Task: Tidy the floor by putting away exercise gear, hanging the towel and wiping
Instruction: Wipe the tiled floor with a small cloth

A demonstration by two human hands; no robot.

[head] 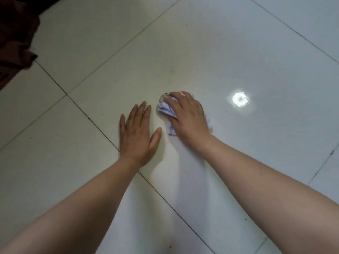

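Observation:
My right hand point(185, 116) presses a small crumpled pale-blue cloth point(165, 109) flat against the white tiled floor point(201, 52); the cloth peeks out to the left of the fingers and under the palm. My left hand point(137, 134) rests flat on the floor just left of it, fingers spread, holding nothing. A faint dark smudge and hair-like marks point(171, 76) lie on the tile just beyond the cloth.
A dark reddish-brown fabric point(16, 32) hangs or lies at the top-left corner. A bright ceiling-light reflection point(240, 99) glares on the tile right of my right hand. Dark grout lines cross the floor diagonally, with a few small dark specks.

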